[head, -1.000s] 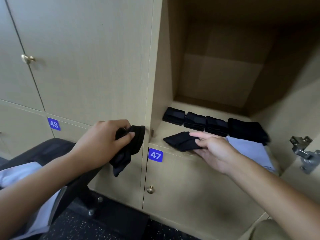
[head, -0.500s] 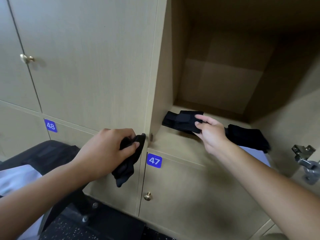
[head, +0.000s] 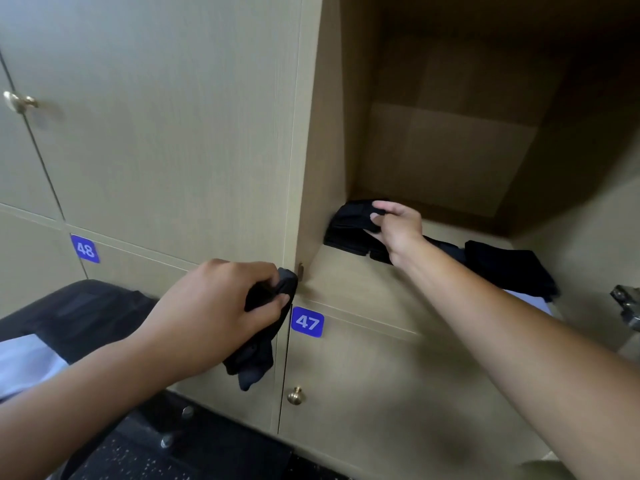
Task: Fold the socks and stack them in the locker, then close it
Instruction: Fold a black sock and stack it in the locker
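- Since half a second ago the right hand (head: 394,230) has gone a little deeper toward the back left corner of the open locker (head: 446,161), taking the folded black sock (head: 349,220) with it; the left hand (head: 214,306) has barely shifted.
- The right hand pinches that folded sock between thumb and curled fingers, holding it on top of the pile of folded black socks (head: 346,242) that lies on the locker floor against the left wall.
- More dark folded socks (head: 509,271) lie on the locker floor to the right, behind the right forearm, well apart from the pile at the left wall; a pale cloth (head: 533,301) shows just beneath them at the front edge.
- The left hand is clenched around a loose black sock (head: 259,344), which hangs down in front of the lower door, outside the locker, near the blue label 47 (head: 307,322).
- A brass knob (head: 295,396) sits on the door below that label; a second blue label, 48 (head: 85,249), is on the panel further left.
- A metal hinge (head: 627,304) shows at the right edge of the opening.
- A black chair (head: 86,306) stands low on the left, with pale fabric (head: 24,362) lying on it.
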A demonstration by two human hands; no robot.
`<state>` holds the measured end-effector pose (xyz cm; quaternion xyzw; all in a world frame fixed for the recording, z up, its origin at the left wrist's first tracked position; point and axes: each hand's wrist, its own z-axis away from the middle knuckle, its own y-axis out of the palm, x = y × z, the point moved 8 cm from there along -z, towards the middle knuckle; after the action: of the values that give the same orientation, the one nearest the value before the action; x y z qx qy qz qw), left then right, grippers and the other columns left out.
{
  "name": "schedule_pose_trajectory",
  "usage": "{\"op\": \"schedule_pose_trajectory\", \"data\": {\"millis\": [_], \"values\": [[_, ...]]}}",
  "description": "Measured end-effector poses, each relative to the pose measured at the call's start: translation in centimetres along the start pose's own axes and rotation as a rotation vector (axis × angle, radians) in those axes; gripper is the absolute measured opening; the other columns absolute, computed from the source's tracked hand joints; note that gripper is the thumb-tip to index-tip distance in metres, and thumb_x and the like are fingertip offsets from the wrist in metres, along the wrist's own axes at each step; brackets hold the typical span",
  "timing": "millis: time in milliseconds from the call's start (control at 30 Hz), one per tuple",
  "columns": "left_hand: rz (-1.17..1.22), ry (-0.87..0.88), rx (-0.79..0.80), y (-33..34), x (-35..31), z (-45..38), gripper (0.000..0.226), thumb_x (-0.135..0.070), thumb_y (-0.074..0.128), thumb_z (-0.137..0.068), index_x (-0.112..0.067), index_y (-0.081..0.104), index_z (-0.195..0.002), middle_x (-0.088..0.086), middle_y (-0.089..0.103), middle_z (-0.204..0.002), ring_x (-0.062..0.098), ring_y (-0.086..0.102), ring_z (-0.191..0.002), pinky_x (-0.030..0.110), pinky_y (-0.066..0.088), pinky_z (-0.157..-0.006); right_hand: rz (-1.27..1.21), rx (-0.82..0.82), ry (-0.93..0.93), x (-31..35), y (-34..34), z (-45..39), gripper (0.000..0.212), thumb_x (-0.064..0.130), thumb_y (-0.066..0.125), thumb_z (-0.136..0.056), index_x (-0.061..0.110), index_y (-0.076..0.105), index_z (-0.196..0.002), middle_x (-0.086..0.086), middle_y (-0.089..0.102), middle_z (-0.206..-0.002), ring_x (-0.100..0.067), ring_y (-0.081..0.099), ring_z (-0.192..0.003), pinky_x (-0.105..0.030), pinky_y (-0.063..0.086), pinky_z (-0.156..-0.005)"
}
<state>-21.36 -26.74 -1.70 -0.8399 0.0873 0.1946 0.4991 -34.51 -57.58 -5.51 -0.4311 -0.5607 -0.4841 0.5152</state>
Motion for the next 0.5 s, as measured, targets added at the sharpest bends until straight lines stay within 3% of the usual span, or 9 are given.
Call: {"op": "schedule_pose_trajectory", "data": {"millis": [267, 400, 500], "values": [[0.030, -0.021, -0.033, -0.5, 0.2, 0.0, 0.024, -0.053, 0.057, -0.086, -0.029, 0.058, -0.080, -0.003, 0.059, -0.059, 0.016, 0.056, -0.062, 0.034, 0.047, -0.053, 0.067, 0.008, -0.001, -0.6, 0.9, -0.3, 0.034, -0.013, 0.056, -0.094, 0.010, 0.071, -0.113, -0.015, 0.066, -0.115, -0.030, 0.068, -0.107, -0.040, 0.062, -0.084], [0.042, -0.017, -0.034, -0.6, 0.1, 0.0, 0.024, -0.053, 0.057, -0.085, -0.030, 0.057, -0.079, -0.004, 0.057, -0.058, 0.016, 0.054, -0.060, 0.036, 0.048, -0.054, 0.115, 0.019, -0.010, -1.0, 1.4, -0.5, 0.032, -0.012, 0.058, -0.094, 0.009, 0.071, -0.114, -0.010, 0.066, -0.102, -0.031, 0.069, -0.106, -0.042, 0.062, -0.086], [0.051, -0.015, -0.032, -0.6, 0.3, 0.0, 0.023, -0.053, 0.057, -0.085, -0.031, 0.057, -0.079, -0.003, 0.057, -0.059, 0.017, 0.054, -0.061, 0.037, 0.047, -0.054, 0.197, 0.011, -0.021, -1.3, 1.3, -0.6, 0.028, -0.007, 0.061, -0.094, 0.015, 0.072, -0.107, -0.011, 0.068, -0.111, -0.029, 0.068, -0.105, -0.040, 0.059, -0.092]]}}
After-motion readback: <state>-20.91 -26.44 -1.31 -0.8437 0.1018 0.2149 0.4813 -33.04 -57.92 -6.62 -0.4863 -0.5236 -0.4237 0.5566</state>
